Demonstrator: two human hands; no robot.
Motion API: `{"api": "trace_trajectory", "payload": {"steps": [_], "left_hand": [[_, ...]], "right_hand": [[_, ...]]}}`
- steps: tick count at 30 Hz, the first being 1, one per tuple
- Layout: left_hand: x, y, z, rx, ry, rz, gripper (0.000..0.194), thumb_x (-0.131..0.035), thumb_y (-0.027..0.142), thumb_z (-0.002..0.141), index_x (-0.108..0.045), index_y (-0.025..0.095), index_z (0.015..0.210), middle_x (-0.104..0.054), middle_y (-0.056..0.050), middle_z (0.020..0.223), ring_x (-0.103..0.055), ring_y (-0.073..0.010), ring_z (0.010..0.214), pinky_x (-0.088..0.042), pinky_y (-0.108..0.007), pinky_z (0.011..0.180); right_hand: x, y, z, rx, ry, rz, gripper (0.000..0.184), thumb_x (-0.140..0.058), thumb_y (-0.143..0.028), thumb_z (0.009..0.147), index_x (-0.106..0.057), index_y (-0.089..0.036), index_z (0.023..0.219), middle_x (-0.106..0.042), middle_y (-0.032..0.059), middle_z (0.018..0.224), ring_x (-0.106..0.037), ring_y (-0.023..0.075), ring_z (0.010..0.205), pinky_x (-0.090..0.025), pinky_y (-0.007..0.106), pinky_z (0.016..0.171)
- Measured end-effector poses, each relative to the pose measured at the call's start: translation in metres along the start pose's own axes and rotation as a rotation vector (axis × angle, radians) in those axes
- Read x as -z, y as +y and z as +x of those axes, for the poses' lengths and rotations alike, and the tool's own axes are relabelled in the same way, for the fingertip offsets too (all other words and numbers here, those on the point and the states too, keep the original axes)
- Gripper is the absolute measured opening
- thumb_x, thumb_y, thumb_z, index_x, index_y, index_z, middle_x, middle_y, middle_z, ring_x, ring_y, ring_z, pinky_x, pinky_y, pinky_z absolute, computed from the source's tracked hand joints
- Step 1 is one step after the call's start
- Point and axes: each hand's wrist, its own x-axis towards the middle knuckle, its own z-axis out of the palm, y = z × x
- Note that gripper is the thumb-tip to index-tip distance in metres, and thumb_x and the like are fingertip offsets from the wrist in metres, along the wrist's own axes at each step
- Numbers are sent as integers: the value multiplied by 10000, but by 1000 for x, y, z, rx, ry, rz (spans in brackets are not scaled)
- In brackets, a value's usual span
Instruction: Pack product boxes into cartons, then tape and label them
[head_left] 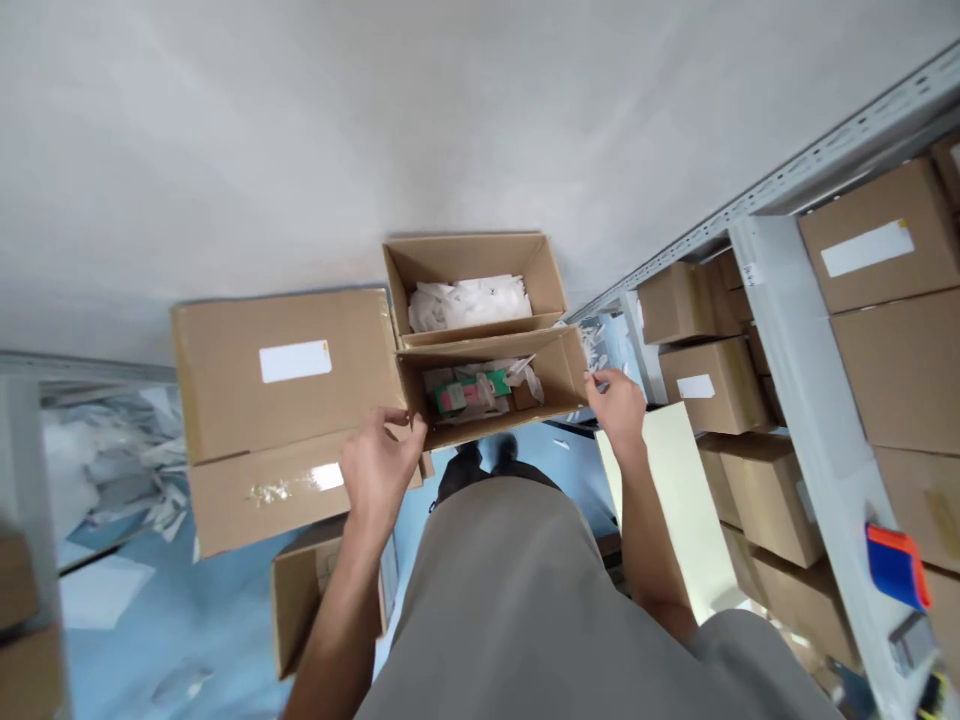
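Note:
An open cardboard box (555, 365) stands in front of me, close to my body. My left hand (381, 462) pinches its near left corner between thumb and fingers. On the opposite end, my right hand (619, 405) grips the right edge the same way. Inside lie a green and pink package (472, 391), crumpled translucent wrapping (527, 378) and a small brown piece whose kind I cannot make out. Directly behind stands a second open cardboard box (465, 254) with white crumpled material (471, 303) in it.
A large closed cardboard box (285, 420) with a white label sits at left. Metal shelving (802, 330) with stacked cartons (885, 240) runs along the right. A pale wall (450, 120) rises behind. Another open carton (296, 600) and paper scraps (150, 470) lie lower left.

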Motion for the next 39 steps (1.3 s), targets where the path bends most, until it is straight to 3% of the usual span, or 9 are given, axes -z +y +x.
{"api": "trace_trajectory", "payload": {"steps": [5,10,16,21,26,29,32,36,39], "left_hand": [[-1,8,2,-29,23,89,330,-629,521,924,-790,236,964,-800,-85,831,-796,-345,832,-526,-396,756],[-21,53,-3,-274,0,138,354,-614,517,943,-805,223,993,-818,-83,862,-791,-302,813,-501,-362,737],[-101,154,-54,-703,-137,125,245,-635,428,960,-757,228,889,-841,-78,962,-768,-244,756,-486,-352,717],[-189,232,-128,-981,-310,148,232,-637,425,979,-757,239,908,-843,-73,961,-770,-250,784,-503,-346,730],[-272,306,-210,-1243,-435,221,234,-633,421,1005,-744,244,901,-842,-93,961,-790,-285,865,-508,-355,760],[-310,341,-257,-1335,-453,275,194,-647,398,1011,-756,248,953,-848,-101,989,-790,-300,885,-494,-360,752],[-334,362,-291,-1390,-461,317,169,-652,358,1015,-759,243,956,-841,-123,1013,-786,-310,893,-486,-363,734],[-350,369,-313,-1417,-535,306,158,-667,357,1032,-751,235,980,-839,-121,1064,-781,-289,849,-515,-363,744],[-354,365,-320,-1456,-680,220,194,-649,365,1063,-766,224,1126,-843,-113,1185,-797,-261,860,-576,-361,808]], "right_hand": [[-1,9,-18,10,-51,-43,265,-634,-315,1128,-864,-217,1040,-872,93,1184,-786,233,954,-397,323,737],[7,77,-64,-179,-11,41,246,-652,-312,1131,-864,-229,1036,-875,84,1165,-783,228,930,-400,322,737],[9,206,-159,-518,124,158,223,-679,-281,1099,-842,-212,963,-875,85,1080,-766,238,860,-391,330,725],[5,312,-243,-767,321,255,239,-672,-289,1061,-818,-192,898,-851,101,999,-719,231,776,-383,333,701],[3,396,-310,-980,451,295,279,-639,-315,1066,-801,-185,880,-811,103,941,-666,209,719,-376,322,691],[3,432,-336,-1070,466,278,307,-615,-330,1090,-805,-180,901,-800,107,940,-663,212,725,-370,322,696],[-1,457,-351,-1105,476,262,341,-592,-353,1116,-824,-176,939,-792,111,952,-652,210,722,-361,324,685],[-13,471,-359,-1155,460,251,374,-554,-354,1155,-854,-164,1040,-798,130,1028,-673,204,726,-384,321,675],[-22,469,-364,-1140,481,261,430,-513,-417,1187,-850,-166,1278,-818,166,1213,-764,247,849,-487,338,713]]}}
